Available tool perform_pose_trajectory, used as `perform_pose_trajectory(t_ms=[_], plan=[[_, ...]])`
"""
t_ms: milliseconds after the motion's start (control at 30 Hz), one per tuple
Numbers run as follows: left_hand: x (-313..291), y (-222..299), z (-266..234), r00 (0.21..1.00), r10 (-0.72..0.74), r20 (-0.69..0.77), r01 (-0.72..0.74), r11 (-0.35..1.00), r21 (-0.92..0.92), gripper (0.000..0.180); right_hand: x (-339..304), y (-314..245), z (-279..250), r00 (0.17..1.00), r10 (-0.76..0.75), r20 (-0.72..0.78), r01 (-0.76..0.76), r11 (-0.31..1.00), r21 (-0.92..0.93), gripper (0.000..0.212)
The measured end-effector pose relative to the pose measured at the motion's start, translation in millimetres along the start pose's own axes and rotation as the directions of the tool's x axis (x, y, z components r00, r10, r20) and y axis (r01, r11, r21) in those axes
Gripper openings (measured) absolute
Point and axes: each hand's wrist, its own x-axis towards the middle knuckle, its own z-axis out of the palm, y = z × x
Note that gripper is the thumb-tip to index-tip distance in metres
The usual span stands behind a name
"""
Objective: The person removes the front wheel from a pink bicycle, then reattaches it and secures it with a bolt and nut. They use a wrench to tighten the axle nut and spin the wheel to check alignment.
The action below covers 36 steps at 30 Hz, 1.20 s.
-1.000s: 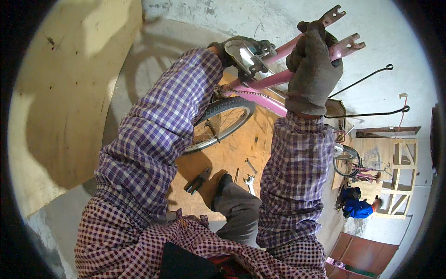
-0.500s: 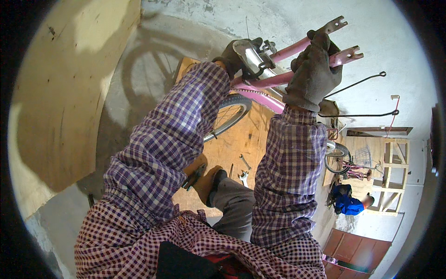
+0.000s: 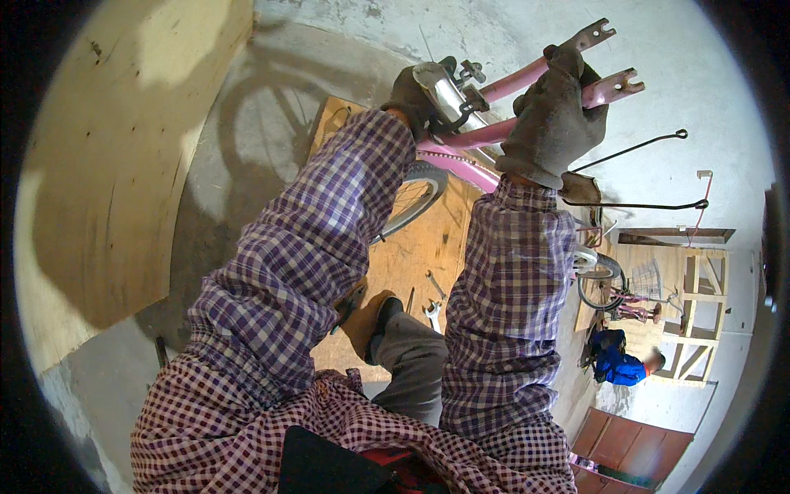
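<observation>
Frame runs from left hand to right hand, slotted ends just past the right. Right hand grips one tube. Left at mudguard, fingers mostly hidden, can't tell if closed. Wheel below left hand.

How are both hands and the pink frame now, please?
Right hand gripping pink frame, slotted ends bare. Left hand at curved silver part, grip partly hidden. No obstruction seen.

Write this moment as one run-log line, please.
left grip: touching silver metal part, hold partly hidden | right grip: around pink fork | wrenches: on wooden board
</observation>
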Motion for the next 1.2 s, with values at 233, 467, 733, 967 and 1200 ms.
perform_pose_trajectory(t_ms=[233, 467, 733, 967, 1200], plan=[[-7.2, 24.3, -10.0, 0.921, 0.299, 0.249, -0.372, 0.865, 0.338, 0.028, -4.2, -37.6, -8.8, 0.996, 0.091, -0.008, -0.09, 0.995, 0.036, 0.014], [19.5, -1.1, -4.6, 0.777, 0.254, 0.576, -0.521, 0.773, 0.361, 0.045, 0.8, -41.2, -12.1, 0.999, 0.045, -0.001, -0.045, 0.998, -0.039, 0.023], [35.4, -1.8, -24.7, 0.794, -0.191, 0.577, 0.44, 0.835, -0.329, 0.039, 6.3, -28.9, -10.8, 0.998, 0.063, -0.004, -0.063, 0.998, -0.001, 0.019], [17.1, 74.3, -28.7, 0.944, -0.228, 0.237, 0.302, 0.889, -0.345, 0.044, 0.3, -31.9, 1.7, 0.993, 0.118, -0.02, -0.119, 0.993, -0.02, 0.018], [41.5, 46.4, -48.2, 0.736, 0.04, 0.676, -0.042, 0.999, -0.014, 0.027, -2.1, -30.2, 14.4, 0.992, 0.124, -0.021, -0.124, 0.992, -0.01, 0.017]])
